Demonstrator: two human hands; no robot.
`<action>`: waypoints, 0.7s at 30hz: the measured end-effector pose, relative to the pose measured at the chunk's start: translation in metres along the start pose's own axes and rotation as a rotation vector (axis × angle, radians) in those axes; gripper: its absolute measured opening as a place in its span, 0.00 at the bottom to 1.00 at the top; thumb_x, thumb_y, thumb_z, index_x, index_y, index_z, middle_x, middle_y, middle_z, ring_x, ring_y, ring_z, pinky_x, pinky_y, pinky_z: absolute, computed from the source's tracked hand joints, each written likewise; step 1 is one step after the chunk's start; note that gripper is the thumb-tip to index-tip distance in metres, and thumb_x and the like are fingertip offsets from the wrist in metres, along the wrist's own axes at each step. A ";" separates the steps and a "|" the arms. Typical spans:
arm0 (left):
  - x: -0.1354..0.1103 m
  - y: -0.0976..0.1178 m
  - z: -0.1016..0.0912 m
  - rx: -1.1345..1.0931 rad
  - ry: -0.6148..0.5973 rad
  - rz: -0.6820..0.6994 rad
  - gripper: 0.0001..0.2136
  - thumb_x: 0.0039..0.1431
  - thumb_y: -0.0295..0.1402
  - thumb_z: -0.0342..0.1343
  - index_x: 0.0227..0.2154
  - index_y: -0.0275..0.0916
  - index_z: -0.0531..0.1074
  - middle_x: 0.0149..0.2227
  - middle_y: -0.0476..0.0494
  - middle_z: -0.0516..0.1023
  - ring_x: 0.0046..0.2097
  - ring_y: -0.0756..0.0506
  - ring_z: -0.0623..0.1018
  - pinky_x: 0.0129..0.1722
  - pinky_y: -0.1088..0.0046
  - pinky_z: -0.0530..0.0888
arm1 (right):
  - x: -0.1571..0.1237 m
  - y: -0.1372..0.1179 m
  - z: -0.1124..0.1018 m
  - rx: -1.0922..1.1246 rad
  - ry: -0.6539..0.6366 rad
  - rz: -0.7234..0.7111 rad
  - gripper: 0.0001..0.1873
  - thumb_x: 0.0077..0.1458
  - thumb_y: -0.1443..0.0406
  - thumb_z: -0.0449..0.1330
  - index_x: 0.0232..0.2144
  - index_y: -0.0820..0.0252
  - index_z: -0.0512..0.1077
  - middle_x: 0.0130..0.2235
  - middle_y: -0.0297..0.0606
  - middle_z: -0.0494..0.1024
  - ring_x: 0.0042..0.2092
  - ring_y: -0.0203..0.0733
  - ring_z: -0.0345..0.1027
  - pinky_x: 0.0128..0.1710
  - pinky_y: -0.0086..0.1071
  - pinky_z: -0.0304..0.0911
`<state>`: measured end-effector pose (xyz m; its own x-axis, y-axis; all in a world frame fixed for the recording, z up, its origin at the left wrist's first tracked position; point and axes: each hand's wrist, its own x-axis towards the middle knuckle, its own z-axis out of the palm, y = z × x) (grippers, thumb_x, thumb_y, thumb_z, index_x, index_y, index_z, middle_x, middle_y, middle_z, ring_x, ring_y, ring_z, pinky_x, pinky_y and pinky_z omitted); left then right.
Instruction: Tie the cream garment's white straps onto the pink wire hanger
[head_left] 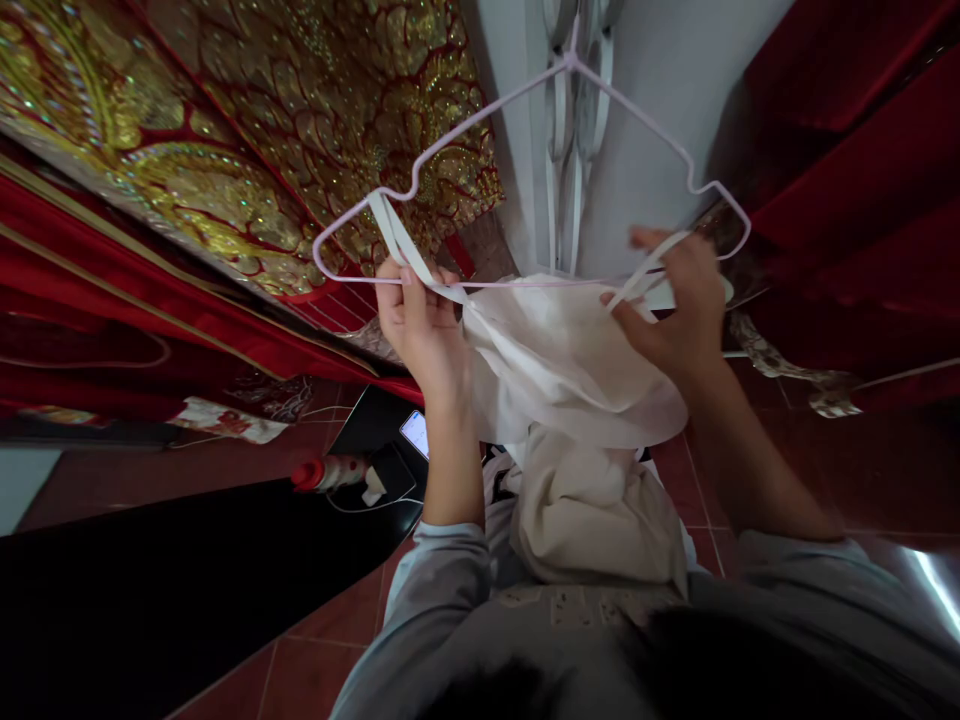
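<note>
Cloth thick with gold sequins, a red-backed costume (pixel 315 110), fills the left side from where I stand; below it a black worktop (pixel 187 590) carries a red-capped bottle (pixel 341 473) and a lit phone (pixel 415 433); a reddish tiled floor (pixel 322 630) shows beside it.

Next comes the person's left hand (pixel 424 325), palm side towards the wearer, its fingers closed on the left strap (pixel 409 245) just by the bottom bar of a hanger; that strap, a flat white band, loops over the hanger's left notch and runs down to the cloth.

The hanger (pixel 571 62) is thin and pale lilac, with a notch in each shoulder; its long axis runs across the person from left to right, and its hook points away from the body, towards the pale wall (pixel 660 130); what the hook rests on I cannot see.

Under the middle of the bottom bar, between the two hands, hangs a white garment (pixel 577 350), sheer, soft and creased, its strap side towards the hanger and its body falling towards the wearer; a beige bunch of cloth (pixel 600 490) lies just below, though I cannot tell whether it is the same piece.

Further right, the right hand (pixel 675 300) is partly blurred; its fingers pinch the right strap (pixel 649 268), below the hanger's right notch and apart from it; dark red cloth (pixel 847 150) hangs beyond.
</note>
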<state>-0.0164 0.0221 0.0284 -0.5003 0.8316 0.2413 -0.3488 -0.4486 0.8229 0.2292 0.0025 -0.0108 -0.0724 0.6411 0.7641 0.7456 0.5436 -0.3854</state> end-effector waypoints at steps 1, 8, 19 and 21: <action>-0.001 -0.002 0.003 -0.033 0.008 0.021 0.07 0.74 0.36 0.55 0.36 0.45 0.70 0.29 0.50 0.70 0.32 0.49 0.75 0.42 0.73 0.79 | 0.000 0.008 -0.006 0.002 0.087 0.024 0.33 0.63 0.51 0.64 0.68 0.43 0.64 0.59 0.47 0.75 0.60 0.63 0.68 0.60 0.61 0.64; -0.003 -0.031 0.005 -0.058 -0.041 0.064 0.09 0.70 0.42 0.59 0.37 0.44 0.71 0.26 0.53 0.65 0.29 0.50 0.73 0.41 0.72 0.78 | 0.008 0.052 -0.037 0.030 0.347 0.147 0.39 0.51 0.50 0.74 0.63 0.49 0.72 0.56 0.50 0.74 0.56 0.59 0.70 0.52 0.54 0.70; -0.005 -0.020 0.007 -0.163 0.010 -0.064 0.12 0.74 0.24 0.47 0.34 0.41 0.69 0.25 0.54 0.70 0.28 0.52 0.76 0.41 0.74 0.78 | 0.072 0.018 -0.031 -0.053 -0.094 0.205 0.10 0.56 0.57 0.68 0.39 0.46 0.73 0.41 0.42 0.79 0.42 0.49 0.71 0.47 0.50 0.69; -0.009 -0.023 0.005 -0.146 -0.020 -0.101 0.10 0.73 0.26 0.50 0.33 0.42 0.69 0.25 0.53 0.71 0.29 0.51 0.77 0.43 0.73 0.79 | 0.061 0.010 -0.023 -0.107 0.125 0.111 0.15 0.60 0.61 0.64 0.49 0.47 0.72 0.51 0.47 0.77 0.54 0.55 0.70 0.57 0.54 0.67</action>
<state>-0.0002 0.0261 0.0101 -0.4411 0.8807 0.1723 -0.5084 -0.4035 0.7607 0.2474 0.0342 0.0442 0.0917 0.6182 0.7807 0.8110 0.4085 -0.4188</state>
